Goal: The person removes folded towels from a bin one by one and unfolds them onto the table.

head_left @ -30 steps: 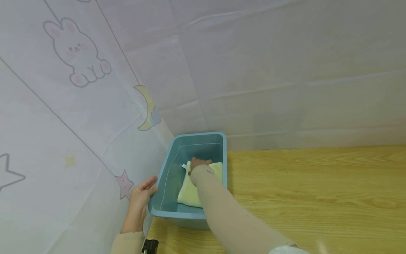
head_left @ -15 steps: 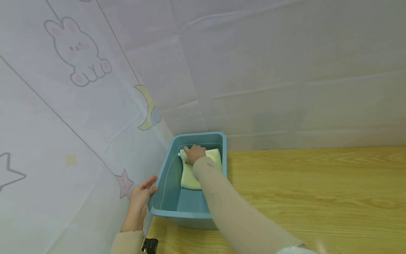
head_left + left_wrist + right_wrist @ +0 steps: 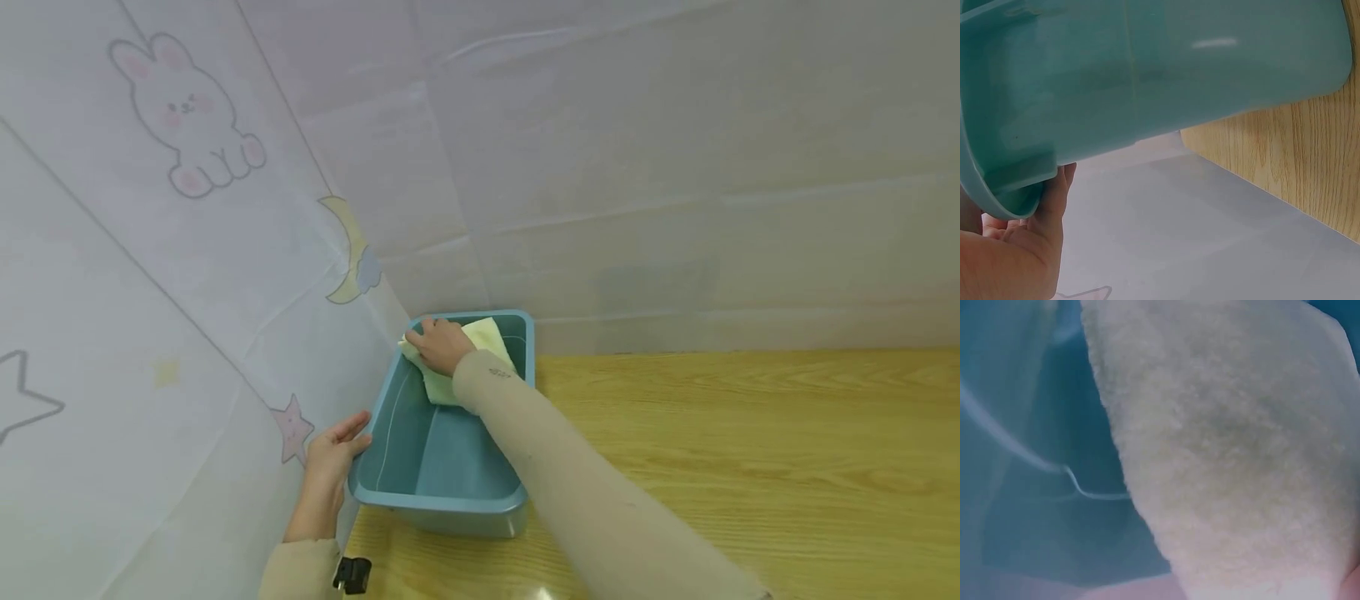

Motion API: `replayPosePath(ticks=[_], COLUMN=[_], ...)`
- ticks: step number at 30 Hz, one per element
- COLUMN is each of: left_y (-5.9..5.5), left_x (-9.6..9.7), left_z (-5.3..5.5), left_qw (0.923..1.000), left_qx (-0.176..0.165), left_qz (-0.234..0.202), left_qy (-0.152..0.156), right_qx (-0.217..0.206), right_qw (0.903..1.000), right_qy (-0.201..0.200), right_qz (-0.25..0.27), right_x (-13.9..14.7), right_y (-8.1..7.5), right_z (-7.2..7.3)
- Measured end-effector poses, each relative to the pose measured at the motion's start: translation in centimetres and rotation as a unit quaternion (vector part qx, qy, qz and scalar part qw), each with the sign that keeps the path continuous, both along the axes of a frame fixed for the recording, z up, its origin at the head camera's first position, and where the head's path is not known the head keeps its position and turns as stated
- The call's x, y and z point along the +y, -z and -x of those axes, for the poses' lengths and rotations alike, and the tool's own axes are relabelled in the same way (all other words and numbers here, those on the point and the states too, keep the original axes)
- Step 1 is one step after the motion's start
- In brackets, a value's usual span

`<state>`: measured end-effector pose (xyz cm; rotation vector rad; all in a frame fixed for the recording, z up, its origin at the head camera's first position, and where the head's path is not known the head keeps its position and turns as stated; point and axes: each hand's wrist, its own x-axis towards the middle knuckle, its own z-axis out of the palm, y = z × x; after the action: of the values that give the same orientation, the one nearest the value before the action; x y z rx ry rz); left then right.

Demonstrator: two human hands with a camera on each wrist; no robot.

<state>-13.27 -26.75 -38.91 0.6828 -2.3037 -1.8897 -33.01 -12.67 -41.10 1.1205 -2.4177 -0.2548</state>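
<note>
A deep teal plastic bin (image 3: 438,502) stands in the corner where two sheet-covered walls meet. My left hand (image 3: 330,461) grips its left rim near the front corner; in the left wrist view the fingers (image 3: 1044,234) curl up under the lip. Inside, at the far left corner, my right hand (image 3: 444,343) holds a folded pale yellow towel (image 3: 489,336) against the wall and rim. Part of the towel lies hidden beneath that hand and sleeve. Close up in the right wrist view, the fuzzy towel (image 3: 1229,437) hangs in front of the bin's wall.
A wood-grain table (image 3: 720,467) carries the bin and stretches off to the right. White sheeting printed with a rabbit (image 3: 198,125) and stars rises right beside the bin on the left, and a plain sheet (image 3: 637,208) behind it. A small black device (image 3: 352,575) sits on my left wrist.
My right hand has carried the towel from the bin's floor up and back to its far left corner, baring the floor at the front. The left hand keeps its place on the rim.
</note>
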Motion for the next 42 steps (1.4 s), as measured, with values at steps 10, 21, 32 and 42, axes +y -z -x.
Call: replayPosePath(ticks=[10,21,32,42], left_y=[0.3,1.0,1.6,1.9], left_x=[0.4,0.5,0.4,-0.7], left_z=[0.6,1.9,3.1,4.5], left_qw=[1.0,0.9999,0.9995,0.9972], left_qx=[0.003,0.007,0.002,-0.005], left_qz=[-0.007,0.0,0.007,0.036], left_qy=[0.004,0.008,0.032,0.065], right_qx=[0.115,0.161,0.343,0.37], right_qw=[0.9896,0.9813,0.9235,0.9083], right_qy=[-0.083,-0.106,-0.164,-0.177], right_qz=[0.023,0.005,0.053,0.082], right_x=[0.9,4.4,8.4,13.6], right_y=[-3.1,-6.4,-9.4,-11.5], right_z=[-0.5,0.0,0.3,0.1])
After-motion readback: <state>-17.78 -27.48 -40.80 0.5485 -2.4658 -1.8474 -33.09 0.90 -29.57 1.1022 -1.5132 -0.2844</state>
